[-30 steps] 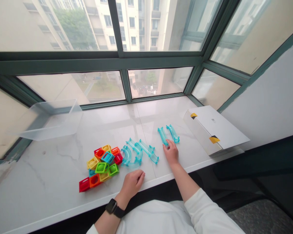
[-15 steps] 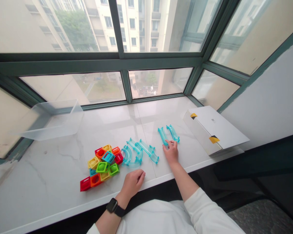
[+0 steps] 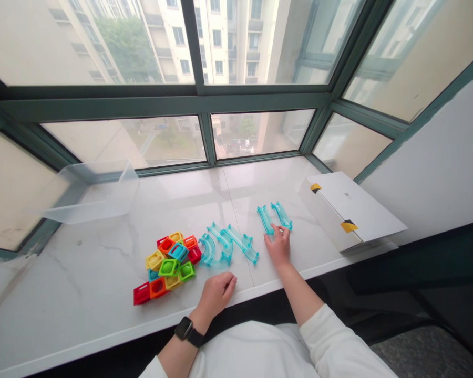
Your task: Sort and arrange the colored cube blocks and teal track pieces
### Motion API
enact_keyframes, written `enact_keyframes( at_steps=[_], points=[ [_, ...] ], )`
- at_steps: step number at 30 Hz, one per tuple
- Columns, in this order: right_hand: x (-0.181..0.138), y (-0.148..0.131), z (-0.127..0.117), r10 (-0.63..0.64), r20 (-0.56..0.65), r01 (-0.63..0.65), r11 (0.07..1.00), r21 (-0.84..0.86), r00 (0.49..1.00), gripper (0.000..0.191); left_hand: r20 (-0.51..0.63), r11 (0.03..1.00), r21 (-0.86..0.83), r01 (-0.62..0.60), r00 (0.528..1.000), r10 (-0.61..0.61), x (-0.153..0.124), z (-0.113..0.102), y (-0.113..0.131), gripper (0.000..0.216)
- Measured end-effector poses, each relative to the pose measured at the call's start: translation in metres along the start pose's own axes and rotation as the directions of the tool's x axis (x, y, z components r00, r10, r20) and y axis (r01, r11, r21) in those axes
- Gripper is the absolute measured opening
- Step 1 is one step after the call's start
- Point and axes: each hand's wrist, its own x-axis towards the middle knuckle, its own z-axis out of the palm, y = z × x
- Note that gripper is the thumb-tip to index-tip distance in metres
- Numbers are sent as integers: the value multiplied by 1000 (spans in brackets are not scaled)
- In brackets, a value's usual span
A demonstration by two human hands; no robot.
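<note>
My right hand (image 3: 278, 247) rests at the near ends of two translucent turquoise track pieces, with its fingers apart. One is a straight piece (image 3: 265, 219) and the other a slightly bent piece (image 3: 281, 214). The fingertips reach their ends, and I cannot make out a firm grip. Close to the counter's front edge, my left hand (image 3: 217, 292) lies loosely curled with nothing visible in it. Beyond it sit more turquoise tracks: a long straight one (image 3: 239, 240), a shorter one (image 3: 219, 234) and several curved ones (image 3: 208, 249).
Left of the tracks is a pile of colourful hollow blocks (image 3: 168, 268). A clear plastic bin (image 3: 90, 207) stands at the back left. On the right lies a white box (image 3: 350, 210) with yellow-black tabs. The marble-patterned counter (image 3: 102, 278) runs under windows.
The whole view has shifted slightly, so everything appears a little further right. Both hands stay in nearly the same places by the tracks, and no piece has visibly been moved.
</note>
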Motion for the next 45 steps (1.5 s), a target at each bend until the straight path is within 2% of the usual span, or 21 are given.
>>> enact_keyframes(
  at_steps=[3, 6, 8, 10, 12, 14, 18, 21, 25, 30, 37, 39, 42, 45],
  points=[
    [-3, -3, -6, -26, -51, 28, 999, 31, 998, 53, -5, 1000, -15, 6, 1000, -6, 1, -1, 3, 34],
    [-9, -11, -15, -106, -36, 107, 993, 42, 994, 39, -9, 1000, -16, 8, 1000, -8, 1, -1, 3, 35],
    [-14, -21, -21, -194, 31, 192, 979, 67, 981, 27, -8, 1000, -6, 11, 1000, -11, 1, -1, 4, 35],
    [-18, -35, -25, -276, 115, 263, 958, 116, 954, 23, -5, 1000, 0, 13, 1000, -13, 1, 0, 4, 36],
    [-20, -52, -25, -342, 206, 315, 937, 152, 917, 25, -3, 1000, -4, 11, 1000, -11, 1, 0, 4, 36],
    [-20, -67, -22, -379, 307, 349, 925, 148, 873, 36, -4, 1000, -17, 8, 1000, -8, 1, 0, 4, 36],
    [-20, -84, -10, -345, 459, 360, 931, 56, 819, 56, -11, 999, -35, 5, 1000, -5, 1, 0, 4, 34],
    [-23, -85, -1, -309, 494, 351, 936, 8, 813, 56, -16, 999, -33, 3, 1000, -4, 1, 0, 4, 34],
    [-27, -84, 5, -281, 497, 307, 951, 29, 821, 53, -25, 999, -32, -1, 1000, 0, 1, 0, 5, 34],
    [-35, -89, 5, -224, 475, 186, 975, 125, 851, 46, -36, 999, -30, -10, 999, 9, 0, 2, 5, 35],
    [-40, -101, 4, -65, 484, -94, 951, 296, 873, 39, -42, 1000, -30, 5, 999, -6, -1, 2, 5, 29],
    [-39, -102, 6, 30, 494, -245, 894, 376, 869, 38, -49, 999, -38, 10, 999, -12, -2, 1, 5, 26],
    [-36, -102, 7, 197, 594, -538, 696, 476, 780, 42, -41, 999, -36, 9, 999, -10, -2, -1, 7, 24],
    [-32, -102, 5, 233, 663, -654, 567, 501, 711, 46, -32, 999, -30, 11, 999, -12, -2, -1, 7, 23]
  ],
)
